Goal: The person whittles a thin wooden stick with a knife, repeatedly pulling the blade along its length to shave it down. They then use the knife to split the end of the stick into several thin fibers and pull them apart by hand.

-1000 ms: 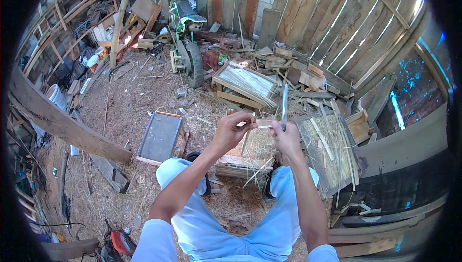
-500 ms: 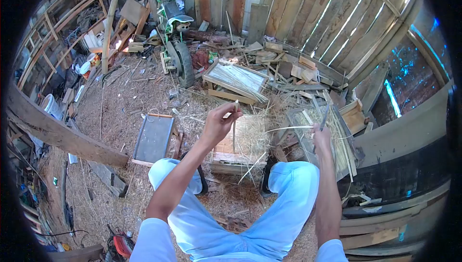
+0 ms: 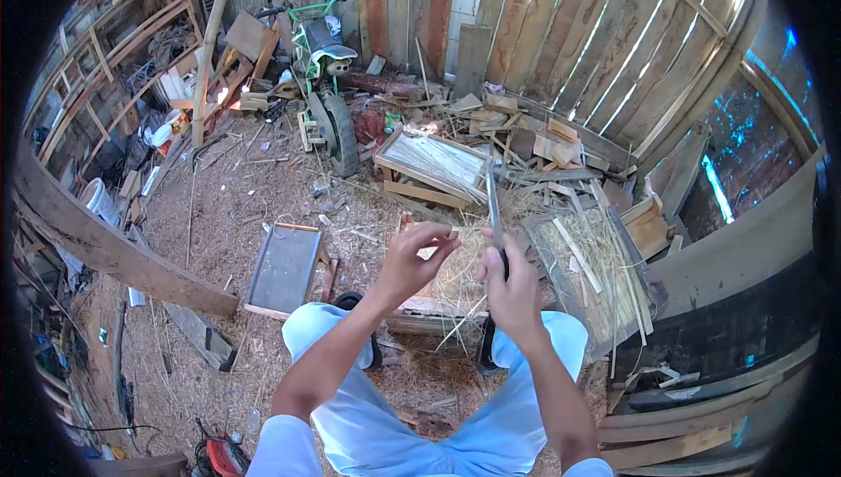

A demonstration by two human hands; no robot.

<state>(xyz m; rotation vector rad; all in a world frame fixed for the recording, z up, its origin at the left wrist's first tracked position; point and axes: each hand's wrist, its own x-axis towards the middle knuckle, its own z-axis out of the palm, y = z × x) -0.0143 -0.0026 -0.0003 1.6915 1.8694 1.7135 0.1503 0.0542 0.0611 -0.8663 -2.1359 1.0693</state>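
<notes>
My right hand (image 3: 515,289) is wrapped round the dark handle of a knife (image 3: 493,205), whose long blade points up and away from me. To its left, my left hand (image 3: 419,258) pinches a thin pale wooden strip (image 3: 454,233). Only a short end of that strip shows at the fingertips. Both hands are held close together above a low wooden block (image 3: 420,305) between my knees. Fine shavings (image 3: 469,280) and thin strips litter the block's top.
A board (image 3: 604,302) bearing pale strips lies at the right. Beyond the block stands a box with a light top (image 3: 429,162); a small dark-topped stool (image 3: 285,267) is at the left. A green motorbike (image 3: 324,83) and scrap wood (image 3: 526,131) are farther back.
My right hand has swung in from the far right with the knife, to beside my left hand. The pale strip near the right hand no longer shows there. My left hand has lowered slightly.
</notes>
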